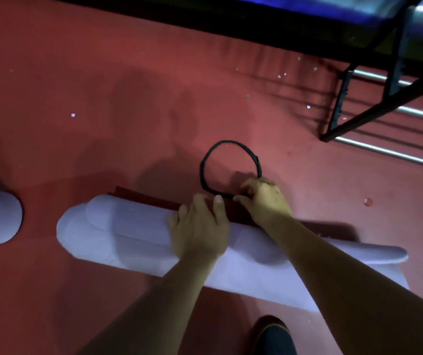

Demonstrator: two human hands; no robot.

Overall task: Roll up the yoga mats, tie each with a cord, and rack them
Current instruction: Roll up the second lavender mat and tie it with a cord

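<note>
Down on red floor (128,98), left fingers (199,204) flat on mat (128,226), right fingers (243,200) pinching cord (202,165) near rack (340,98).

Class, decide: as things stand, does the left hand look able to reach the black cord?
Probably yes: the cord lies just beyond the left hand, nothing between, though that hand presses the rolled mat.

Red floor (51,60) across the whole scene, faintly creased toward the far side; small pale scraps (73,115) scattered at far left and far right; a tiny reddish bit (367,201) alone at the right. Near the bottom edge, right of centre, a dark rounded shape (274,334); too dim to identify.
</note>
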